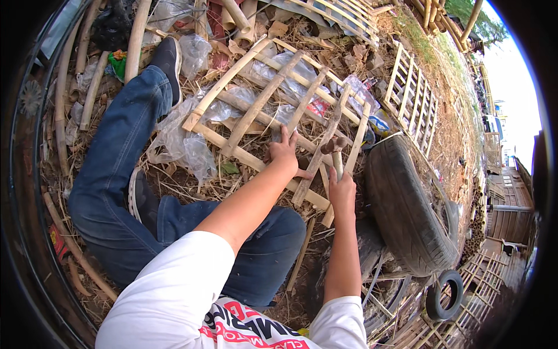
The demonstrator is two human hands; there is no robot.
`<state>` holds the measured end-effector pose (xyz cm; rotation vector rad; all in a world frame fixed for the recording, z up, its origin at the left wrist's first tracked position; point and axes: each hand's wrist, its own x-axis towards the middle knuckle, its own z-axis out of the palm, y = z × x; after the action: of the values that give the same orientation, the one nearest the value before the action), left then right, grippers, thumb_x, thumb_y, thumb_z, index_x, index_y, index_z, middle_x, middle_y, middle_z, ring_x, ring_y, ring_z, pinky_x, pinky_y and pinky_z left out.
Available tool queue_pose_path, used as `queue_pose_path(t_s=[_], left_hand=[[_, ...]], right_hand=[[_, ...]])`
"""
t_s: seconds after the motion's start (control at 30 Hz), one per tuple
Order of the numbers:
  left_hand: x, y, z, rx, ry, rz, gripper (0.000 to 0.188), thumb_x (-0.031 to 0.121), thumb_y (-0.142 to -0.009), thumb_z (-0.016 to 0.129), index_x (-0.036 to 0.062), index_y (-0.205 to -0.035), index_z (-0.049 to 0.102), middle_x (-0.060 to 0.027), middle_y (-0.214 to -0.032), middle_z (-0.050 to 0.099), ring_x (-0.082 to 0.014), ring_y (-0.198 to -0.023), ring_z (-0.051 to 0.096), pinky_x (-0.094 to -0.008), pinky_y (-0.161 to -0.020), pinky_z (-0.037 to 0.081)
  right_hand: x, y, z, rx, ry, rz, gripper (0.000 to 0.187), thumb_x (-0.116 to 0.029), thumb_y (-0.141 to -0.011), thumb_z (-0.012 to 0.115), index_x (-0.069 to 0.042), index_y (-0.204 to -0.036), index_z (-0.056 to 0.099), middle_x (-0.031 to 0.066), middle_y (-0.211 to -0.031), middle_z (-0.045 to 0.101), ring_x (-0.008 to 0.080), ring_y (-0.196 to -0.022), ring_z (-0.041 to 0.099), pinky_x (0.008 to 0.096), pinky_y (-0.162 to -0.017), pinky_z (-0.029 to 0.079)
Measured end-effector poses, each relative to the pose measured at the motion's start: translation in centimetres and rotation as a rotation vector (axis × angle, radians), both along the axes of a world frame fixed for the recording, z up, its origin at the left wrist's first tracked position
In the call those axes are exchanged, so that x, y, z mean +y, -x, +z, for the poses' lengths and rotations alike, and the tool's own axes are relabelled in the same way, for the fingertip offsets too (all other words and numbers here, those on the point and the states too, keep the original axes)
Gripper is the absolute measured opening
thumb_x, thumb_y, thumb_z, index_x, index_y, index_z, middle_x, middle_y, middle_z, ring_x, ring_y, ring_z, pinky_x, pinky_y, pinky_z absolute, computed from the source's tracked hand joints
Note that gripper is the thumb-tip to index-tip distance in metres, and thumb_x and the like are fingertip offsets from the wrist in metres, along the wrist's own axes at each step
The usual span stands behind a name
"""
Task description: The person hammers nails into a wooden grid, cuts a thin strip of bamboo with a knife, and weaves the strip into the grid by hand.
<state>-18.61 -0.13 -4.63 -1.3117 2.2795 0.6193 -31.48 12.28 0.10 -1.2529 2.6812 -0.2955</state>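
A lattice of split bamboo slats [254, 114] lies on the littered ground in front of me. My left hand [282, 154] rests on its near side, fingers and thumb spread across the slats, the thumb reaching toward a darker slat [318, 160]. My right hand [343, 191] is closed round the pale handle of a hammer [337, 164]. The hammer's rusty brown head [332, 145] is over the right part of the lattice, close to the darker slat; whether it touches is unclear. Any nail there is too small to make out.
A worn tyre [401, 203] stands just right of my right hand, with a smaller tyre [444, 295] beyond. Another bamboo lattice [414, 96] lies at the far right. Clear plastic bags [189, 154], dry straw and bamboo poles [138, 38] surround my bent legs [125, 157].
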Motion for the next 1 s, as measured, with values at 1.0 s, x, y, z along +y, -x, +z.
queue_pose_path(t_s=[1.0], left_hand=[[-0.3, 0.0, 0.9, -0.042, -0.051, -0.028, 0.155, 0.099, -0.038, 0.053, 0.0139, -0.154, -0.003, -0.0254, -0.158, -0.002, -0.0290, -0.101, 0.066, -0.0307, -0.068, 0.055]], right_hand=[[-0.4, -1.2, 1.2, 0.033, -0.075, -0.003, 0.049, -0.046, -0.094, 0.053, 0.002, -0.088, 0.060, 0.0284, -0.084, 0.065, 0.0476, -0.083, 0.063, 0.0532, -0.074, 0.050]])
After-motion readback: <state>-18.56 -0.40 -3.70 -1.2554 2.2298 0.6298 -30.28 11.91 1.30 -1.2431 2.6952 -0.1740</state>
